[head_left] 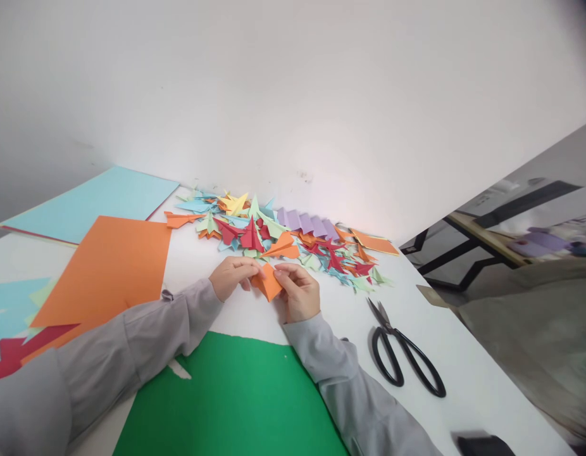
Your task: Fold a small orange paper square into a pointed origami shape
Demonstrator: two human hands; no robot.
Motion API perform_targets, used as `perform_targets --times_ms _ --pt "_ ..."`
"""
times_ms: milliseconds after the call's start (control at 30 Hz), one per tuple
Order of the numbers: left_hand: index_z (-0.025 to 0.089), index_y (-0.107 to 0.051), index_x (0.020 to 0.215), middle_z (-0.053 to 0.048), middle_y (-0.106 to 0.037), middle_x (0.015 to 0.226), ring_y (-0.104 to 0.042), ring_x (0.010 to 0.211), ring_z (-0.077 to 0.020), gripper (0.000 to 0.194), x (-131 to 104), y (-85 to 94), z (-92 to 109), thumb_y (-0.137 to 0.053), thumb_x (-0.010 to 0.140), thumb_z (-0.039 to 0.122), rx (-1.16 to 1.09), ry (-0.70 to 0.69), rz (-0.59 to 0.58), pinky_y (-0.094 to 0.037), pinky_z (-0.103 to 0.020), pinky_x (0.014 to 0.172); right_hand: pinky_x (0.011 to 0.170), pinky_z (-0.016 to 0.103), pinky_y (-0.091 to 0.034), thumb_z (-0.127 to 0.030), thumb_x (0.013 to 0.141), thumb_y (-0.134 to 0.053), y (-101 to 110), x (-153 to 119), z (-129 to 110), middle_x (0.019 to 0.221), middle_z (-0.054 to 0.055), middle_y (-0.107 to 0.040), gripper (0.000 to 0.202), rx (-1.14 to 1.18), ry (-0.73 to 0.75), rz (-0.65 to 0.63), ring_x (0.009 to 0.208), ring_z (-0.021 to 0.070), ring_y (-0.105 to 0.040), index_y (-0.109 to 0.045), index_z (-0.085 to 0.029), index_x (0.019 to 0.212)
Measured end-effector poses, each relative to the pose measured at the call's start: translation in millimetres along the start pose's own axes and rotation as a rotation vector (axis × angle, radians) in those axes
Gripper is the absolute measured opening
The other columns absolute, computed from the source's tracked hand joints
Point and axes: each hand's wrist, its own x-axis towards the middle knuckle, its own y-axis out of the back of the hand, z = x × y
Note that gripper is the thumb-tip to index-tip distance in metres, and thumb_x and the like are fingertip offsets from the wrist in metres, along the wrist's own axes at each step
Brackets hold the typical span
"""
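A small folded piece of orange paper (pixel 269 284) is held up between my two hands, above the white table. My left hand (pixel 233 277) pinches its left edge between thumb and fingers. On the other side, my right hand (pixel 299 290) grips it with the thumb at its upper right corner. Just beyond the hands lies an orange paper plane (pixel 284 247), at the front of a heap of small folded papers (pixel 236 206) in several colours. Nearer to me, a large green sheet (pixel 236 399) lies partly under my forearms.
Black-handled scissors (pixel 388 330) lie partly opened on the right. A large orange sheet (pixel 112 266) and a stack of light blue sheets (pixel 98 199) lie on the left. A purple pleated paper (pixel 306 223) stands by the wall. A dark object (pixel 483 444) sits at the front right.
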Motion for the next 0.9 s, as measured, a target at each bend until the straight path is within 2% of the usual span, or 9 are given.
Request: perform_targets --times_ms 100,200,300,433,633,900 --pt "0.013 -0.059 0.059 0.001 -0.054 0.05 -0.048 0.046 -0.0074 0.013 -1.0 -1.3 -1.2 -0.063 0.058 0.025 0.026 0.001 -0.005 -0.04 -0.019 0.044 0.035 0.022 -0.033 -0.028 0.062 -0.069 -0.5 -1.4 -2.1 0.055 -0.002 -0.057 0.013 0.006 -0.018 -0.021 0.04 0.0089 -0.043 -0.066 -0.02 0.07" --pt "0.013 -0.057 0.059 0.002 -0.053 0.049 -0.047 0.046 -0.007 0.013 -0.2 -1.3 -3.0 -0.065 0.053 0.019 0.013 0.009 0.013 -0.039 -0.019 0.045 0.037 0.023 -0.037 -0.03 0.065 -0.066 -1.4 -4.4 -5.3 0.067 0.001 -0.063 0.013 -0.028 -0.021 -0.12 0.043 0.0098 -0.047 -0.068 -0.021 0.074" --pt "0.013 -0.058 0.062 0.002 -0.055 0.052 -0.049 0.046 -0.0076 0.012 1.2 -0.1 -3.2 -0.063 0.052 0.016 -0.02 0.003 0.042 -0.041 -0.02 0.046 0.038 0.024 -0.038 -0.029 0.065 -0.066 -1.5 -5.9 -6.3 0.065 0.001 -0.065 0.013 -0.077 -0.042 -0.188 0.041 0.0097 -0.048 -0.069 -0.022 0.075" --pt "0.011 -0.062 0.064 0.0 -0.059 0.054 -0.053 0.047 -0.0093 0.013 2.8 1.9 -3.7 -0.061 0.052 0.013 -0.061 0.007 0.066 -0.043 -0.022 0.048 0.038 0.025 -0.039 -0.028 0.063 -0.066 -0.5 -4.7 -5.3 0.053 0.0 -0.063 0.012 0.006 -0.12 -0.167 0.038 0.0114 -0.05 -0.069 -0.019 0.071" --pt "0.011 -0.065 0.066 0.003 -0.053 0.045 -0.045 0.037 -0.006 0.011 3.6 3.6 -5.1 -0.061 0.056 0.014 -0.043 0.018 0.074 -0.037 -0.02 0.041 0.038 0.025 -0.04 -0.026 0.061 -0.067 -0.5 -3.4 -7.0 0.053 0.0 -0.062 0.012 0.062 -0.162 -0.154 0.039 0.0119 -0.051 -0.069 -0.019 0.07" --pt "0.011 -0.065 0.071 -0.001 -0.061 0.058 -0.054 0.053 -0.0093 0.02 1.6 1.5 -3.8 -0.069 0.053 0.017 -0.09 0.032 0.017 -0.042 -0.02 0.047 0.038 0.024 -0.04 -0.029 0.062 -0.067 -0.7 -2.5 -8.7 0.058 0.001 -0.063 0.015 0.068 -0.146 -0.156 0.043 0.0119 -0.052 -0.069 -0.018 0.072"
